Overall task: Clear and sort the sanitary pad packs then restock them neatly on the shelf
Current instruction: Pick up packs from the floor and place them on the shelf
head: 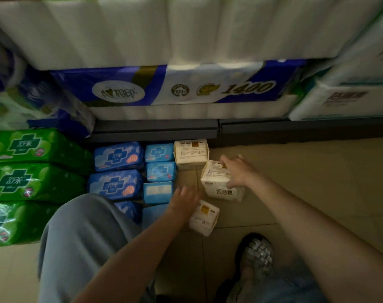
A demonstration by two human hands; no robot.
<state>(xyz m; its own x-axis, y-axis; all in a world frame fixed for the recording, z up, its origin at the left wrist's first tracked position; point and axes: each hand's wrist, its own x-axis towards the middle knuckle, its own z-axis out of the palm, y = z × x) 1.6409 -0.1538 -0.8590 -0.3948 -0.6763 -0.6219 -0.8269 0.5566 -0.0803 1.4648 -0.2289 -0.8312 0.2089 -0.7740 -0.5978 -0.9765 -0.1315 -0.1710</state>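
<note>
Pad packs lie sorted on the tiled floor below the shelf. Green packs point(28, 165) are stacked at the left, dark blue packs point(117, 171) beside them, light blue packs point(158, 171) in a column. Three white packs lie to the right: a far one point(190, 154), a middle one point(216, 182), a near one point(204, 217). My right hand point(238, 170) grips the middle white pack from its right side. My left hand point(184, 199) rests with blurred fingers on the near white pack's left edge.
Large toilet roll packs point(181, 86) fill the shelf above, behind a dark shelf edge point(155, 127). My grey-trousered knee point(83, 237) is at the lower left, and my sandalled foot point(255, 256) stands on the beige floor tiles point(306, 171).
</note>
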